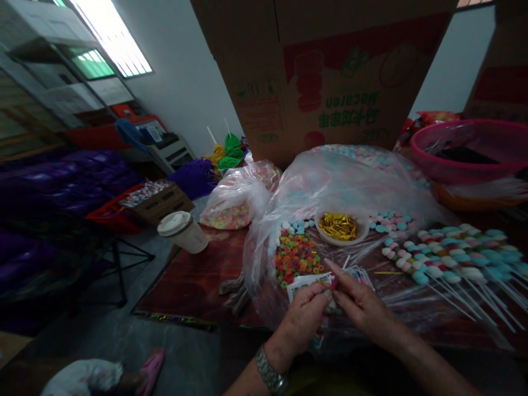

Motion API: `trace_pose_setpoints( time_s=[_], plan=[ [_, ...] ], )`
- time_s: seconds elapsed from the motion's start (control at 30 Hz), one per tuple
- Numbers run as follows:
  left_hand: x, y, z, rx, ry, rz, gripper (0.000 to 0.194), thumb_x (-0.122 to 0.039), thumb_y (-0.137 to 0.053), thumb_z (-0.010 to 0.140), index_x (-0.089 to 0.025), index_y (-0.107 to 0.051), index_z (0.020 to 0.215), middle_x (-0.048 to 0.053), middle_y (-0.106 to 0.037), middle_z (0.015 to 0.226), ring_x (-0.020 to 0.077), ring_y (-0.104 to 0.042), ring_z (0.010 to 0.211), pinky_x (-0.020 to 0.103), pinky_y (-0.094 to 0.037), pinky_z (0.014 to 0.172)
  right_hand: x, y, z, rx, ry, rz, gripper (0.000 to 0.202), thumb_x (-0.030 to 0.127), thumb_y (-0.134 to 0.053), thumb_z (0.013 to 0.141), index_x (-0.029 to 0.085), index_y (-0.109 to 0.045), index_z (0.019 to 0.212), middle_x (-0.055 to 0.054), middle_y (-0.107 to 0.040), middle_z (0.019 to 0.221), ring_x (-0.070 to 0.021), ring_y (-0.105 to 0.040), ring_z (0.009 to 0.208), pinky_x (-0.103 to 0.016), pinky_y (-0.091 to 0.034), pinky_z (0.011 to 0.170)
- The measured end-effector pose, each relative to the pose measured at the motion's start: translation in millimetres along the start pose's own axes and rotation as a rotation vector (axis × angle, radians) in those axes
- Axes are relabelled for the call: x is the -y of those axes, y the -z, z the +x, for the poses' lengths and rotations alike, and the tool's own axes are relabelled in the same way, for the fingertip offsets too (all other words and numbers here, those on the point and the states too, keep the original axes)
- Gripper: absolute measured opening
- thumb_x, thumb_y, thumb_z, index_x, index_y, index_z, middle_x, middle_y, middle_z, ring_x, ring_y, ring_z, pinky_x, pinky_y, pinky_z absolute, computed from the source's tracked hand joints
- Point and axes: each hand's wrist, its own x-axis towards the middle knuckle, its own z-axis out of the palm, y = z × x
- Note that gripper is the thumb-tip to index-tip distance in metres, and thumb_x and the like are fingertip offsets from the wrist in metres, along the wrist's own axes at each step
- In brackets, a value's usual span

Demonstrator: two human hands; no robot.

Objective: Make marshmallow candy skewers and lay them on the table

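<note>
My left hand (pixel 307 313) is closed in a pinch at the table's front edge, a thin gold strip showing at its fingertips. My right hand (pixel 358 302) meets it, thumb and fingers drawn together around something small and reddish. What exactly the two hands hold is mostly hidden; a bit of pastel colour shows below them. Behind the fingers lie white printed packets (pixel 307 279). Just beyond are colourful ring candies (pixel 295 256) and a bowl (pixel 317 226) of gold twist ties (pixel 340 226). To the right lie several skewers of pastel marshmallows (pixel 457 256) on white sticks.
A large clear bag (pixel 330 181) of pastel sweets covers the table's middle, before a tall carton (pixel 264 82). A lidded cup (pixel 185 234) stands left, near a smaller candy bag (pixel 231 201). A pink basin (pixel 466 129) is at right. Someone's pink shoe (pixel 152 369) shows lower left.
</note>
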Motion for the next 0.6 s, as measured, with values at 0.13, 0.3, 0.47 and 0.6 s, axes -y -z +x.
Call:
trace_pose_setpoints(
  time_s=[0.13, 0.3, 0.47, 0.6],
  plan=[
    [3, 5.1, -1, -0.033, -0.057, -0.012, 0.035, -0.047, -0.067, 0.071, -0.011, -0.067, 0.072, 0.000, -0.055, 0.059, 0.0088, -0.047, 0.051, 0.019, -0.036, 0.048, 0, -12, -4, -0.172, -0.037, 0.023, 0.069, 0.020, -0.045, 0.084, 0.017, -0.014, 0.146, 0.005, -0.054, 0.060, -0.0131, -0.051, 0.056, -0.023, -0.044, 0.058],
    [2, 8.2, 1, 0.052, 0.125, -0.165, 0.035, -0.044, -0.075, 0.062, -0.012, -0.062, 0.065, -0.002, -0.052, 0.049, 0.0057, -0.041, 0.035, 0.017, -0.030, 0.034, -5, -31, -17, -0.427, -0.095, 0.373, 0.085, 0.029, -0.055, 0.083, 0.021, 0.002, 0.146, 0.009, -0.045, 0.057, -0.0109, -0.044, 0.050, -0.021, -0.041, 0.052],
    [2, 9.2, 4, 0.120, 0.157, -0.241, 0.035, -0.042, -0.078, 0.058, -0.012, -0.060, 0.061, -0.002, -0.053, 0.046, 0.0057, -0.043, 0.031, 0.016, -0.032, 0.030, 4, 1, -14, -0.082, -0.093, 0.399, 0.054, 0.034, -0.056, 0.085, 0.023, -0.040, 0.135, 0.004, -0.051, 0.062, -0.0115, -0.046, 0.055, -0.022, -0.041, 0.052],
    [4, 16.2, 4, 0.304, 0.326, -0.230, 0.035, -0.035, -0.082, 0.052, -0.011, -0.061, 0.065, 0.001, -0.059, 0.049, 0.0089, -0.051, 0.036, 0.016, -0.038, 0.032, 24, 33, -1, 0.410, 0.049, 0.233, 0.025, 0.036, -0.052, 0.088, 0.022, -0.068, 0.101, -0.001, -0.063, 0.075, -0.0152, -0.055, 0.069, -0.025, -0.045, 0.064]
  ],
)
